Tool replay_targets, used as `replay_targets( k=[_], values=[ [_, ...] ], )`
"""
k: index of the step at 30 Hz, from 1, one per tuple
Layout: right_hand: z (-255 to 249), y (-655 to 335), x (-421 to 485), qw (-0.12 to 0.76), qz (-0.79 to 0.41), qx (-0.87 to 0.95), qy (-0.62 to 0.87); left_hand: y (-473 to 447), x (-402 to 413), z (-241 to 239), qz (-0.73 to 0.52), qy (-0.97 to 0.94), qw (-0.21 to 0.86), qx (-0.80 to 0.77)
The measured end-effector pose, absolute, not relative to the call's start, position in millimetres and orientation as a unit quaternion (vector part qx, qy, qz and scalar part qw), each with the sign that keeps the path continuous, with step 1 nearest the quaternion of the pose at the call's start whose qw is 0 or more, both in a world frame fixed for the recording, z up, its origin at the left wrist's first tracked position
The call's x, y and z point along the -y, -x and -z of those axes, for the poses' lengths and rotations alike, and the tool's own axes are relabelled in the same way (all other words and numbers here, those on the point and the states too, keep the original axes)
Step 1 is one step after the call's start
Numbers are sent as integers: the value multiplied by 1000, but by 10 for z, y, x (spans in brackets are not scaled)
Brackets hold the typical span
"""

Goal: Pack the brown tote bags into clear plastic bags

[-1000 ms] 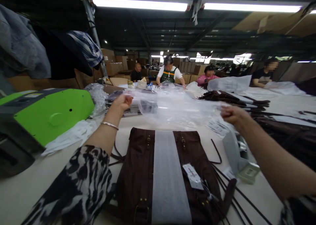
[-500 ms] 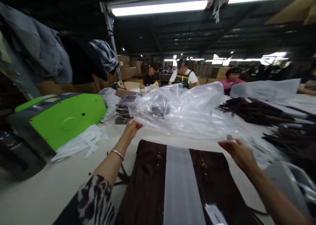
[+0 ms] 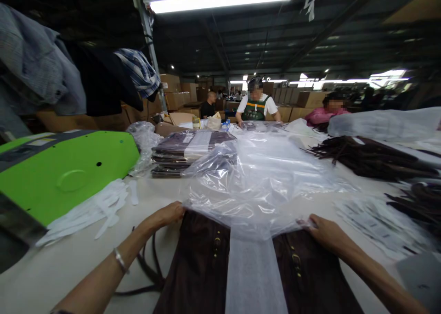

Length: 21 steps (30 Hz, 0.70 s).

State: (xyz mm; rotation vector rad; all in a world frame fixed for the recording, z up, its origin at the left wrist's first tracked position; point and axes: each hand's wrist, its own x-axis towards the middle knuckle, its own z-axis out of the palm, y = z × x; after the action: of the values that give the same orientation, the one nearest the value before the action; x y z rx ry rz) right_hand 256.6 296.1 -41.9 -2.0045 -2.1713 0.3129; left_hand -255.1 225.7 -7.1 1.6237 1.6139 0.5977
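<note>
A dark brown bag (image 3: 196, 268) with small brass-coloured buckles lies flat in front of me, a white wrapping strip (image 3: 254, 277) running down its middle. Over its far edge hangs the mouth of a clear plastic bag (image 3: 262, 171). My left hand (image 3: 174, 212) pinches the plastic at the brown bag's far left corner. At the far right corner, my right hand (image 3: 324, 233) grips the opposite side of the plastic mouth. A thin dark strap (image 3: 149, 272) curls out on the left of the brown bag.
A green machine (image 3: 72, 167) stands at left, with white strips (image 3: 89, 208) beside it. Wrapped brown bags (image 3: 172, 153) are stacked beyond my left hand. Dark straps (image 3: 372, 158) and white tags (image 3: 375, 224) lie at right. A co-worker (image 3: 255, 105) stands across the table.
Both hands have come down and toward me, drawing the plastic bag's mouth from beyond the brown bag to over its far edge. The view has shifted slightly.
</note>
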Motion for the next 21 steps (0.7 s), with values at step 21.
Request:
replay_targets(
  k=[21],
  values=[
    [968,-3119,-2988,308,-324,618,647,2213,-2057,119,-306,-450,566,-620]
  ],
)
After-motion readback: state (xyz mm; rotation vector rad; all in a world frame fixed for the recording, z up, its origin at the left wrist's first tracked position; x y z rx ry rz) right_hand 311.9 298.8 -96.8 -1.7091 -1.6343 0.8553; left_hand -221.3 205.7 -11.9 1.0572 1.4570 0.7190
